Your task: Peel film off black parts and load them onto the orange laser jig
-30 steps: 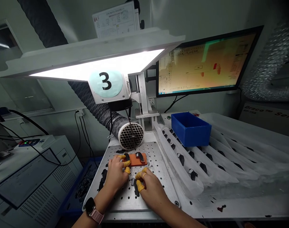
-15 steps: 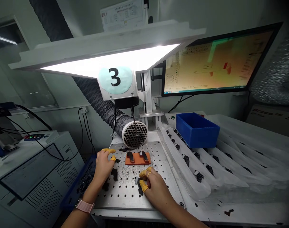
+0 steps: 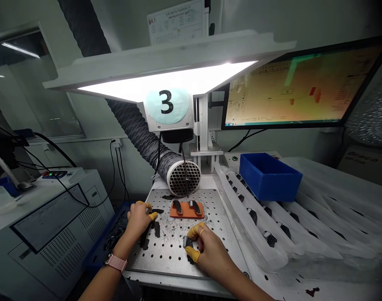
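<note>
Yellow finger cots cover the thumb and index fingertips of both hands. My left hand (image 3: 138, 219), with a pink watch band at its wrist, pinches a thin black strip (image 3: 157, 211) at the left side of the perforated metal plate (image 3: 169, 263). Between the thumb and fingers of my right hand (image 3: 208, 246) is a small black part with a silvery end (image 3: 187, 241), low over the plate. Beyond the hands, an orange fixture block (image 3: 186, 212) carries two black parts (image 3: 177, 207). Several black scraps (image 3: 157, 229) lie near my left hand.
A round grilled duct mouth (image 3: 184, 179) stands behind the fixture, under a machine head marked 3 (image 3: 167, 106). To the right, a blue bin (image 3: 269, 177) rests among white foam sleeves (image 3: 250, 238) holding black parts. A blue crate (image 3: 93, 251) sits lower left.
My left thumb and index finger have closed on the black strip. My right hand has closed over the small black part and turned it slightly. The view has shifted left.
</note>
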`<state>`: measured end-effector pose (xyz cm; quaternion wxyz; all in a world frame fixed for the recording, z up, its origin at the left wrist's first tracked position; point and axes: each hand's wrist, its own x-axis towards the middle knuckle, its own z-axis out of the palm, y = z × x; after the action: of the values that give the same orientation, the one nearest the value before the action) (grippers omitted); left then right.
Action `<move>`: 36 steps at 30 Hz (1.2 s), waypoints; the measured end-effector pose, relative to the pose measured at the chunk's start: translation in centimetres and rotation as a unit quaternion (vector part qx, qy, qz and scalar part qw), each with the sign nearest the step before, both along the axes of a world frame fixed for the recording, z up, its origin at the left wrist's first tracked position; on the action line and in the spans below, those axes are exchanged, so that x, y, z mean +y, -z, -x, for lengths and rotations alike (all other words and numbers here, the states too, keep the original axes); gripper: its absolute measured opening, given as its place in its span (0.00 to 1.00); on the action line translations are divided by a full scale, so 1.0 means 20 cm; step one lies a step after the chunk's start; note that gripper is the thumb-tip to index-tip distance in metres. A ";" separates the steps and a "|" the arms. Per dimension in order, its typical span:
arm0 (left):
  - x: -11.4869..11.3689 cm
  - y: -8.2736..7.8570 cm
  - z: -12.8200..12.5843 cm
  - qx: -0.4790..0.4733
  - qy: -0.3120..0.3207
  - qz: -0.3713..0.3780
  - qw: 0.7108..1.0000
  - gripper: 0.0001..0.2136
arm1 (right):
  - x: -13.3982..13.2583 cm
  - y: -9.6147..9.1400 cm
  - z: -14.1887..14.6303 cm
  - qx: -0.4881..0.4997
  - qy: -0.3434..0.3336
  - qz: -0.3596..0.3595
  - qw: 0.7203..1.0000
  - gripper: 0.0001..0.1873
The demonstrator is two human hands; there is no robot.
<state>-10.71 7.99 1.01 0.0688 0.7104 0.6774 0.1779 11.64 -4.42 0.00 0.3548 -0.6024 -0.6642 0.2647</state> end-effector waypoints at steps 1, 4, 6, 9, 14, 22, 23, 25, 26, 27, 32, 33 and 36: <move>0.00 0.00 0.00 0.000 0.001 0.002 1.000 0.16 | 0.00 0.00 0.00 0.027 -0.008 0.005 1.000 0.10; 0.01 0.00 -0.01 -0.004 0.003 0.005 1.000 0.13 | 0.02 0.02 -0.01 0.148 -0.028 0.022 0.988 0.12; 0.01 0.00 -0.01 -0.011 0.003 0.006 1.000 0.11 | 0.03 0.04 -0.01 0.217 -0.017 0.021 0.976 0.17; 0.01 -0.01 -0.02 -0.030 -0.001 0.003 1.000 0.09 | 0.05 0.06 0.00 0.266 0.012 0.006 0.964 0.15; -0.01 0.00 -0.03 -0.075 0.013 -0.003 0.997 0.04 | 0.08 -0.05 0.00 0.293 0.053 0.114 0.948 0.12; -0.02 -0.01 -0.05 -0.089 0.044 -0.011 0.995 0.07 | 0.04 -0.89 -0.02 0.379 -0.033 -0.153 0.912 0.10; -0.02 -0.01 -0.05 -0.089 0.043 -0.011 0.995 0.07 | 0.03 -0.98 -0.01 0.394 -0.032 -0.196 0.897 0.10; -0.01 -0.01 -0.04 -0.091 0.040 -0.010 0.995 0.07 | 0.02 -1.10 0.00 0.409 -0.027 -0.246 0.879 0.09; -0.01 -0.01 -0.04 -0.094 0.040 -0.011 0.995 0.07 | 0.01 -1.14 0.01 0.406 -0.025 -0.260 0.876 0.08; 0.00 -0.01 -0.04 -0.096 0.039 -0.013 0.995 0.07 | 0.00 -1.16 0.02 0.398 -0.022 -0.274 0.875 0.08; 0.02 0.01 -0.04 -0.090 0.030 -0.021 0.995 0.07 | -0.05 -1.16 0.06 0.366 0.001 -0.336 0.868 0.06; 0.02 0.01 -0.04 -0.088 0.029 -0.020 0.996 0.07 | -0.05 -1.16 0.07 0.363 0.003 -0.346 0.865 0.06; 0.01 0.00 -0.05 -0.086 0.031 -0.021 0.996 0.07 | -0.06 -1.15 0.08 0.355 0.006 -0.361 0.863 0.04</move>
<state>-9.75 8.21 1.06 0.1173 0.7143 0.6431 0.2498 10.13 -5.54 23.09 0.7605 -0.3016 -0.5390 0.2003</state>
